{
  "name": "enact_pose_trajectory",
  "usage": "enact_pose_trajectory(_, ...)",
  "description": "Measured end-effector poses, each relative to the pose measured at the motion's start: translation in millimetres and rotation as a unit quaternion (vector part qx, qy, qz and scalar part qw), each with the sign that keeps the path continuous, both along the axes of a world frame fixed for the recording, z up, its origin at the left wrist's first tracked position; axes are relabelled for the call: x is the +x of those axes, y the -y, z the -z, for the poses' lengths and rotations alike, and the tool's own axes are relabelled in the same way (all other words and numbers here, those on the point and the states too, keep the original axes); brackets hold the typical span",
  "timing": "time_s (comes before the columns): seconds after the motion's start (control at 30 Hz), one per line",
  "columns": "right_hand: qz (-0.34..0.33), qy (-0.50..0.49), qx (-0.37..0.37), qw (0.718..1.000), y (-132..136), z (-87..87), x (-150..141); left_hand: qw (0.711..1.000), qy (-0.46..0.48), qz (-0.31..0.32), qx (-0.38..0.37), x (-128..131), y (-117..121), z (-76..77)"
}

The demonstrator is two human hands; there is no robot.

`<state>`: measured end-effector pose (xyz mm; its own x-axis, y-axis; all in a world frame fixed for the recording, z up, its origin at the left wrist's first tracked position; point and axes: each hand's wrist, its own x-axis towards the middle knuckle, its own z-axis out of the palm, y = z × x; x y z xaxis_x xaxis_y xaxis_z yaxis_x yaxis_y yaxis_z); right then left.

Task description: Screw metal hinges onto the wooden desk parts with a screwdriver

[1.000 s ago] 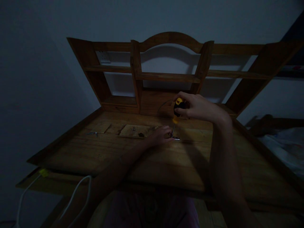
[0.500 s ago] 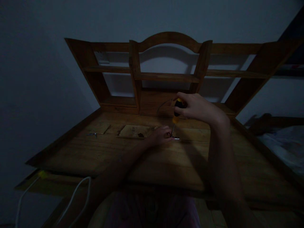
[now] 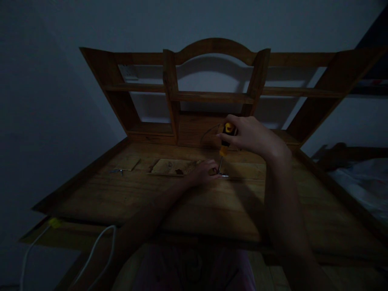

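My right hand (image 3: 244, 133) grips a screwdriver (image 3: 224, 150) by its yellow and black handle. The shaft points down, slightly tilted, and its tip meets a small shiny metal piece (image 3: 224, 175) on the wooden desktop (image 3: 194, 206). Beside the tip, my left hand (image 3: 204, 173) rests on the wood with thumb and fingers closed around the near end of that metal piece. Dim light and the fingers hide what exactly is pinched there, and the kind of metal piece is unclear.
Behind the hands stands a wooden shelf unit (image 3: 212, 98) against the wall. Several small metal bits (image 3: 118, 171) lie at the left of the desktop, near a worn patch (image 3: 166, 166). A white cable (image 3: 113, 238) loops over the front left edge. Plastic-looking material (image 3: 360, 186) is at the right.
The right hand's fingers have shifted slightly around the screwdriver handle, which shows a little more yellow at its top. Both hands stay in about the same place; the view has moved slightly.
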<state>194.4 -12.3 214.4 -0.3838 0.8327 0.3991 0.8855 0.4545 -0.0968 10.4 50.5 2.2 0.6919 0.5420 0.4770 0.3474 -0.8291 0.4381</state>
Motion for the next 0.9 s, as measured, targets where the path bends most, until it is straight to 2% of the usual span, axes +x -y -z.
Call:
enact_pose_trajectory(0.1,-0.050,-0.016,-0.023,0.998,2.8,-2.2,2.1,1.000,-0.001,-0.006,-0.004,-0.3,0.7,0.1)
enact_pose_trajectory(0.23,-0.067,-0.015,-0.041,0.997,3.1,-3.9,5.6,1.000,0.002,-0.011,-0.001,-0.8,1.2,-0.1)
enact_pose_trajectory(0.6,0.013,-0.002,-0.007,1.000,-0.1,-1.9,3.9,1.000,0.001,-0.001,0.004,0.1,-0.3,0.6)
enact_pose_trajectory(0.9,-0.064,-0.042,-0.059,0.995,2.7,-5.5,8.2,1.000,0.011,0.007,0.000,-1.0,-1.8,3.7)
